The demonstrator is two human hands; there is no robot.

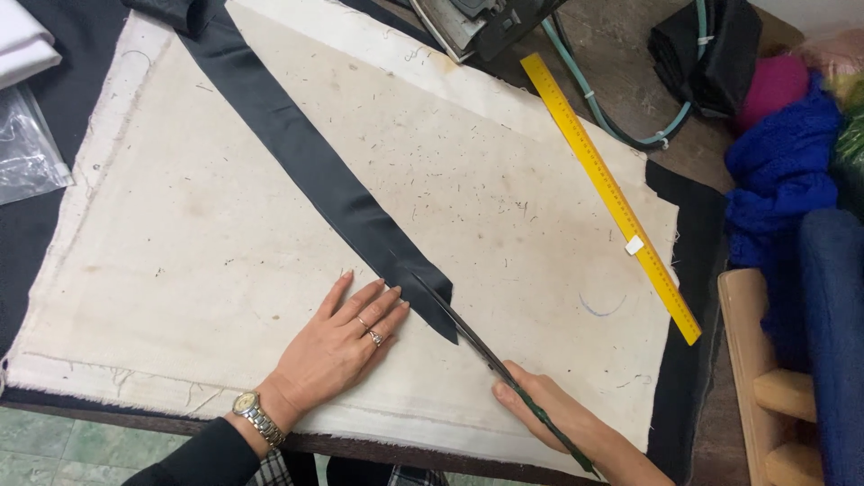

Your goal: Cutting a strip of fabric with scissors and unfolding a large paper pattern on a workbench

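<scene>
Head view looks down on a cream, stained canvas-covered work board (225, 225) that fills most of the frame. Across it, from the upper left toward the lower middle, lies a long black satin fabric strip (315, 171), ending in a slanted point near the centre bottom of the picture.

At the lower middle, the left hand (346, 342) lies flat on the canvas, fingers stretched out and slightly spread, their tips just beside the strip's left edge near its lower end. It wears rings and a metal wristwatch (256, 416) above a dark sleeve.

At the lower right of centre, the right hand (540, 409) is closed around the dark handle of a pair of long black-bladed scissors (468, 337). The blades run up and left from the hand and lie on the pointed lower end of the strip; whether they are parted or closed I cannot tell.

To the right, a long yellow plastic ruler (612, 193) lies diagonally on the board, well apart from both hands. At the top middle sits a grey metal iron (468, 22) with a teal cord. A blue knitted cloth (783, 180) is piled at the right edge, and a clear plastic bag (27, 153) rests at the left edge.
</scene>
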